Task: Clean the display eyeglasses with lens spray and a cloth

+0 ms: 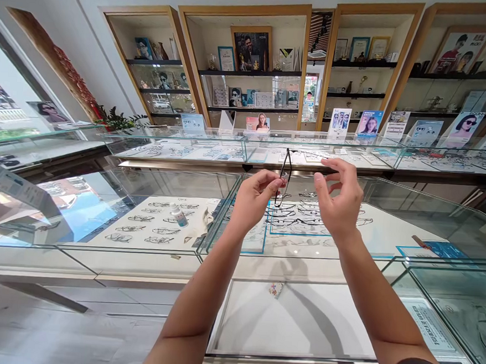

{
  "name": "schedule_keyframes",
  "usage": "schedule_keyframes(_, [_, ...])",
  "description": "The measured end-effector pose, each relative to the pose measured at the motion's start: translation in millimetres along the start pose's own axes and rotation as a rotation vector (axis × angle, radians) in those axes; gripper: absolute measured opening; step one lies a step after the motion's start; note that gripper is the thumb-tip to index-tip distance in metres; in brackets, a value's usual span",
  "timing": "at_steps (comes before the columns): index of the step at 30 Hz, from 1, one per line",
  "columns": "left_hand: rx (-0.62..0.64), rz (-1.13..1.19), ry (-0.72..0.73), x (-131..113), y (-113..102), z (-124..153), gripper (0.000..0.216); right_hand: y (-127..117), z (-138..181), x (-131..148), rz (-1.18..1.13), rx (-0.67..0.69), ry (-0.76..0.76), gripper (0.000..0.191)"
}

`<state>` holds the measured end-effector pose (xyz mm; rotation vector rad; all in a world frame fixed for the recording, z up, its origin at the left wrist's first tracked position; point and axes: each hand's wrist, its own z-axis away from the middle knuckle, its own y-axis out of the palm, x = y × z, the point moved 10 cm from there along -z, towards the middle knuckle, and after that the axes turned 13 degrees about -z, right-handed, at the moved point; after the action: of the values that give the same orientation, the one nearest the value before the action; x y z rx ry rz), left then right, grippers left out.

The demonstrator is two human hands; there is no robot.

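One pair of glasses held above glass desk, pinched in left grip between thumb and fingers; right grip half-spread just beside, contact unclear. One bottle seen at left, one patterned piece below.

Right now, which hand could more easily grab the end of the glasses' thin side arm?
Probably the right hand: it looks free, fingers parted, close to the end of that side arm. The left hand pinches the glasses.

There are two hands, one held pair of glasses, one white bottle and four wood-framed wall cabinets.
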<state>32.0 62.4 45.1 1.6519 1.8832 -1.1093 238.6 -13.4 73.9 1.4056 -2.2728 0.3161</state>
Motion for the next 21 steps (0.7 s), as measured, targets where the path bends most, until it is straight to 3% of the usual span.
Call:
schedule_keyframes(4, [0.036,-0.003,0.003,-1.4,12.4,2.4,0.031,26.7,10.9,-8.9,-0.043,0.119,0.094,0.023])
schedule_keyframes(8, [0.085,-0.015,0.008,0.6,23.2,3.6,0.031,34.7,15.2,-20.7,-0.037,0.139,0.145,0.018])
schedule_keyframes(11, [0.069,0.009,-0.009,6.8,23.9,2.3,0.032,30.7,13.3,-23.6,-0.033,0.103,0.11,0.011])
schedule_keyframes(15, [-0.001,0.071,-0.042,16.4,17.6,-1.0,0.034,23.6,8.4,-24.4,0.0,0.066,0.025,0.022])
schedule_keyframes(21, [-0.143,0.159,-0.069,23.9,1.7,-4.7,0.04,28.0,5.5,-25.4,0.228,0.13,-0.114,0.012])
